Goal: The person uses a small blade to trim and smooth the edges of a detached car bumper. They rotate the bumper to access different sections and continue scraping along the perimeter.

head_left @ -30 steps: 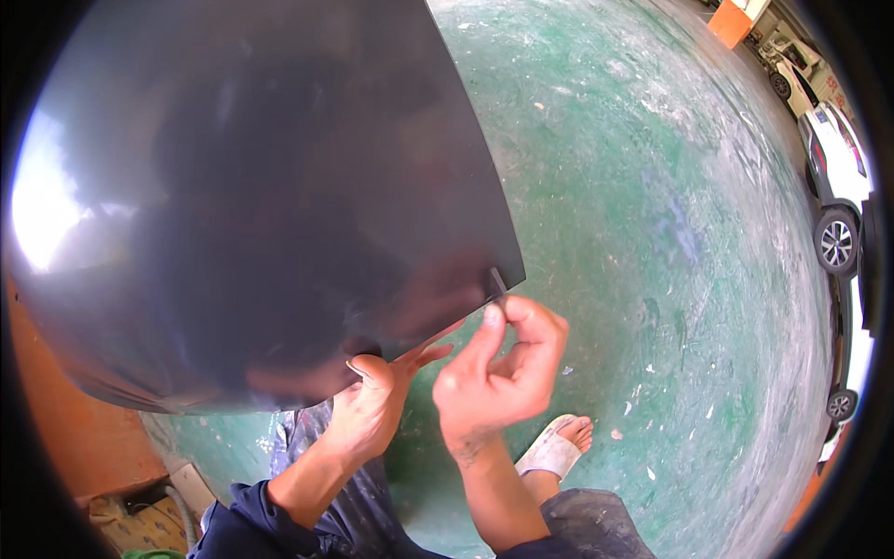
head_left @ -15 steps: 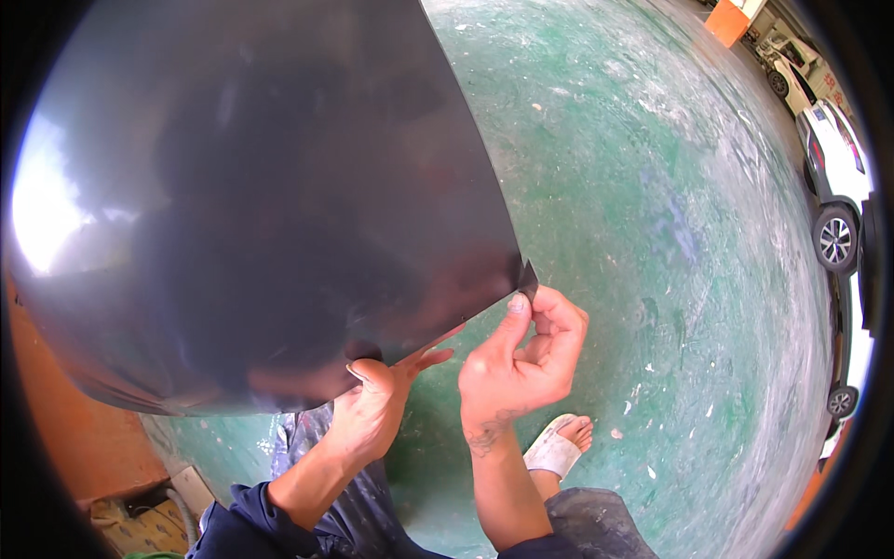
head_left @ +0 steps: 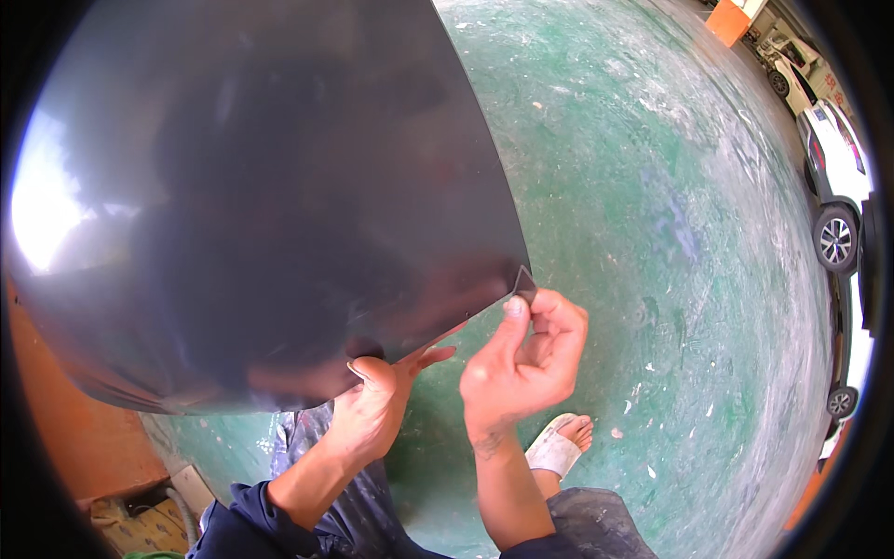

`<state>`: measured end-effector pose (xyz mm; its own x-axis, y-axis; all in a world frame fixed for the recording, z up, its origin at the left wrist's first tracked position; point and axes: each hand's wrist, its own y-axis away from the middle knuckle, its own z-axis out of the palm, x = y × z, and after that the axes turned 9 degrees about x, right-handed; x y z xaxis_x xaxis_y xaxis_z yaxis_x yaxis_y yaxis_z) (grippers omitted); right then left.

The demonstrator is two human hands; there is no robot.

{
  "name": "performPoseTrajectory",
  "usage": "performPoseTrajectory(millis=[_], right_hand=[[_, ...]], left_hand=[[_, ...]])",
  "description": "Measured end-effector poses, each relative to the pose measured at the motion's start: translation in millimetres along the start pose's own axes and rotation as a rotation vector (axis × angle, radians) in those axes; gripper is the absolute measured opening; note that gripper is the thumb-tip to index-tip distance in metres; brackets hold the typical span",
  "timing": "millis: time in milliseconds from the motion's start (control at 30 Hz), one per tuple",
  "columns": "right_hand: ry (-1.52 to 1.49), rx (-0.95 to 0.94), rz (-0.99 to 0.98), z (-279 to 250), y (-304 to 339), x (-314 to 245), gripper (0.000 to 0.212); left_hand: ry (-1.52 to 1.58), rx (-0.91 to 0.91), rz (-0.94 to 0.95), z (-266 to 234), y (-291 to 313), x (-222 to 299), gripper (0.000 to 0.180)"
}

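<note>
A large glossy black panel (head_left: 326, 168), curved like a car hood, fills the left and middle of the view. At its near edge my left hand (head_left: 372, 401) grips it, thumb on top and fingers underneath, partly hidden by the panel. My right hand (head_left: 523, 359) is closed in a pinch at the panel's right near corner. Between its thumb and forefinger is a small dark thin piece (head_left: 526, 284), folded or pointed like a scrap of sheet. That piece lies against the corner; its exact kind does not show.
Green, scuffed floor (head_left: 615, 233) with white stains spreads to the right. White cars (head_left: 838, 158) stand along the far right. An orange surface (head_left: 84, 438) and a hose (head_left: 182, 512) are at lower left. My sandalled foot (head_left: 559, 452) is below my right hand.
The small dark piece has tilted at the corner and shows more of its face, and my right hand has shifted slightly down. My left hand stays in place on the edge.
</note>
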<state>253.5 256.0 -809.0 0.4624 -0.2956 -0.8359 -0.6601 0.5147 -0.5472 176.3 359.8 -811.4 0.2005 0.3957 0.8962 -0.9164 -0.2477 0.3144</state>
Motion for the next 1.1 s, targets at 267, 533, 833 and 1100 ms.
performPoseTrajectory(millis=[267,533,833,1100], right_hand=[[-0.01,-0.028,0.012,-2,10,-13,0.016],[0.002,-0.008,0.009,0,-5,-3,0.017],[-0.031,-0.038,0.016,0,7,-11,0.018],[-0.108,0.037,0.084,-3,-3,12,0.017]], left_hand=[[0.106,-0.029,0.001,-10,2,-11,0.092],[-0.024,-0.043,-0.046,-6,2,-2,0.129],[-0.012,-0.058,-0.043,-5,1,-1,0.127],[-0.125,-0.02,-0.069,-14,9,-7,0.129]])
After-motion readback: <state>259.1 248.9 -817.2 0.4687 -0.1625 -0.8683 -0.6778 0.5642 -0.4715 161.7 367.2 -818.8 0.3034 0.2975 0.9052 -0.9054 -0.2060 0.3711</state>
